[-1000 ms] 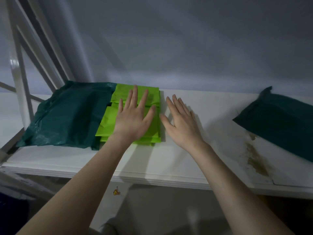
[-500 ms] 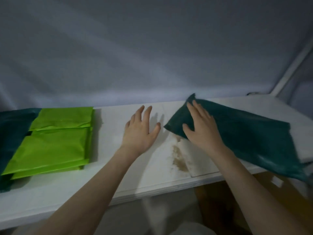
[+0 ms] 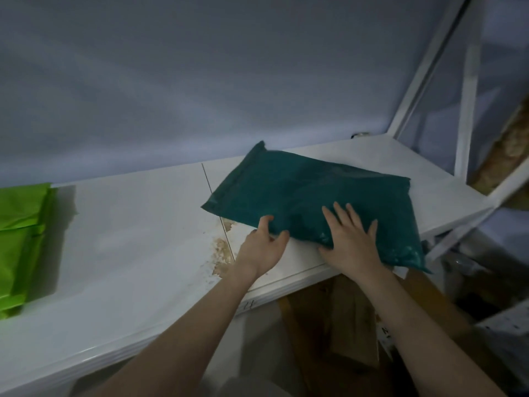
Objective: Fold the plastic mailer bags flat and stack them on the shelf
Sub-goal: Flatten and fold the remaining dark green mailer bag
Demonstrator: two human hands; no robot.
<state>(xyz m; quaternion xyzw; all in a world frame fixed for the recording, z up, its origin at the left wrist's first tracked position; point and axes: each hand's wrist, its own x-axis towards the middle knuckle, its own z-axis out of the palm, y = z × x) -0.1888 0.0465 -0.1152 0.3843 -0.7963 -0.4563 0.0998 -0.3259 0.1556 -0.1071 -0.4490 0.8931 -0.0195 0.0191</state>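
A dark green plastic mailer bag (image 3: 309, 193) lies on the white shelf (image 3: 128, 253), right of the middle, with its near right corner hanging past the front edge. My left hand (image 3: 262, 247) grips the bag's near edge, fingers tucked at the edge and thumb against it. My right hand (image 3: 352, 239) lies flat on top of the bag near its front, fingers spread. A stack of folded light green mailer bags (image 3: 20, 239) sits at the far left of the shelf, cut off by the frame.
A brown stain (image 3: 221, 253) marks the shelf by a seam, just left of my left hand. White frame posts (image 3: 466, 110) rise at the shelf's right end. Brown cardboard (image 3: 352, 325) stands below the shelf front. A wall closes the back.
The view swung right, away from the green stack. Both hands left that stack and came onto the dark green bag; the left hand, hovering open before, now holds its near edge.
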